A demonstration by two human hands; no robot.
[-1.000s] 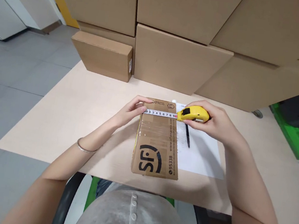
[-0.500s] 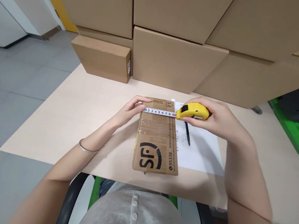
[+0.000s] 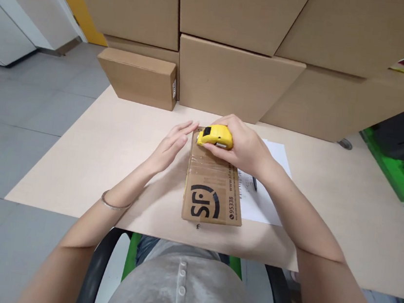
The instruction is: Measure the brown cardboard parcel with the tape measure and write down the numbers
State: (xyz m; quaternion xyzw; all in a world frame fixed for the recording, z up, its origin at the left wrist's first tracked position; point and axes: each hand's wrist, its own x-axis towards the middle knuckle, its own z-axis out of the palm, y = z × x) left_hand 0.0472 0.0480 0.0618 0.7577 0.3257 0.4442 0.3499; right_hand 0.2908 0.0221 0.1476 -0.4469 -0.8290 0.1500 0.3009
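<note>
A flat cardboard parcel (image 3: pixel 211 192) with a black SF logo lies on the pale table (image 3: pixel 106 149) in front of me. My right hand (image 3: pixel 242 149) is closed round a yellow tape measure (image 3: pixel 215 136) and rests it on the parcel's far left corner. No tape blade shows. My left hand (image 3: pixel 171 145) hovers just left of the parcel's far edge with its fingers stretched out and holds nothing. A silver bangle (image 3: pixel 112 203) circles my left wrist.
A white sheet of paper (image 3: pixel 265 189) with a black pen (image 3: pixel 254 183) lies right of the parcel, partly under my right arm. Large cardboard boxes (image 3: pixel 233 76) are stacked along the table's far side, with a smaller box (image 3: pixel 139 77) at far left. A green object (image 3: pixel 402 171) sits at right.
The tape, stretched across the parcel's far end before, has gone back into its case. My right hand moved left with the case onto the parcel. My left hand let go and opened.
</note>
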